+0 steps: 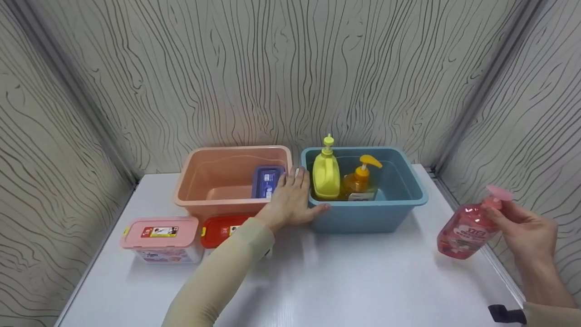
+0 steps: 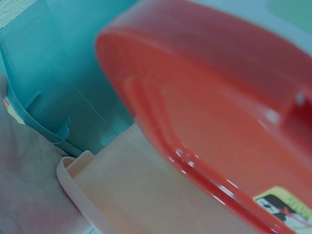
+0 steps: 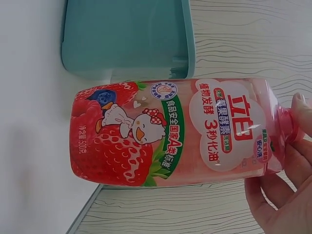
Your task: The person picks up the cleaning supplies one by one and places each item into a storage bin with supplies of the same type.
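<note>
My right hand [image 1: 526, 227] grips a pink pump bottle of dish soap [image 1: 470, 229] by its neck, tilted above the table's right side. Its strawberry label [image 3: 122, 136] faces the right wrist camera. My left hand [image 1: 292, 200] lies with fingers straight across the neighbouring rims of the peach bin [image 1: 195, 206] and the blue bin [image 1: 363, 218], thumb out over the blue rim. Inside the blue bin stand a yellow pump bottle [image 1: 326, 177] and an amber bottle with an orange pump [image 1: 356, 181]. A blue-lidded box [image 1: 268, 181] is in the peach bin.
In front of the peach bin sit a pink-lidded box [image 1: 161, 236] and a red-lidded box [image 1: 218, 231], the latter partly under my left forearm. Wood-patterned panels [image 1: 290, 72] wall the white table [image 1: 363, 281] at the back and both sides.
</note>
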### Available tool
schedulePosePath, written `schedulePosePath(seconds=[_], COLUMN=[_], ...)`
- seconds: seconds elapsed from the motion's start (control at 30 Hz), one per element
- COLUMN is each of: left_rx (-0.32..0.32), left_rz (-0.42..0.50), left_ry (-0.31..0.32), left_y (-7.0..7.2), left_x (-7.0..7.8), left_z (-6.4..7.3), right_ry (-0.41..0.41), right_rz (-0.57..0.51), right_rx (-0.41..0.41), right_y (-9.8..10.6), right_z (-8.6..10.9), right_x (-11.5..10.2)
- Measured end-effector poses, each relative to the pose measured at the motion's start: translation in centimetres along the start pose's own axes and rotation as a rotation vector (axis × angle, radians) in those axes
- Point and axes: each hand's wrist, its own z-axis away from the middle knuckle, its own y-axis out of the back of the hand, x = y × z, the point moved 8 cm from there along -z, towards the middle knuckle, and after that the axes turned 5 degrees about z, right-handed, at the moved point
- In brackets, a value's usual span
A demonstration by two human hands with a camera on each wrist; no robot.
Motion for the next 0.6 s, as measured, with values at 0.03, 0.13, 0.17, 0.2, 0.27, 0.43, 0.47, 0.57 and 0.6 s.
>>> schedulePosePath(seconds=[0.03,0.13,0.17,0.2,0.27,0.43,0.47,0.57,0.6], left_rx=[-0.001,0.0,-0.001,-0.001,0.0,-0.002,-0.002,0.001,0.001], left_rz=[0.001,0.0,0.0,0.003,0.009,0.013,0.014,0.011,0.012], left_ry=[-0.001,-0.001,-0.002,-0.002,-0.001,-0.006,-0.007,-0.009,-0.009], left_y=[0.0,0.0,0.1,0.1,0.1,0.1,0.1,0.1,0.1], left_x=[0.0,0.1,0.1,0.1,0.0,0.1,0.1,0.2,0.2], left_z=[0.0,0.0,0.0,0.0,0.0,0.1,0.1,0.1,0.1], right_ry=[0.002,0.004,0.002,-0.001,-0.006,0.008,0.013,0.032,0.039], right_rz=[0.007,0.022,0.021,0.013,0.0,-0.002,-0.002,-0.009,-0.011], right_rx=[0.006,0.02,0.027,0.027,0.029,0.025,0.019,0.002,-0.001], right_y=[0.1,0.4,0.5,0.5,0.5,0.6,0.5,0.5,0.5], right_z=[0.0,0.1,0.1,0.1,0.1,0.2,0.2,0.3,0.4], right_x=[-0.2,-0.6,-0.8,-0.9,-1.2,-2.1,-2.2,-2.7,-2.8])
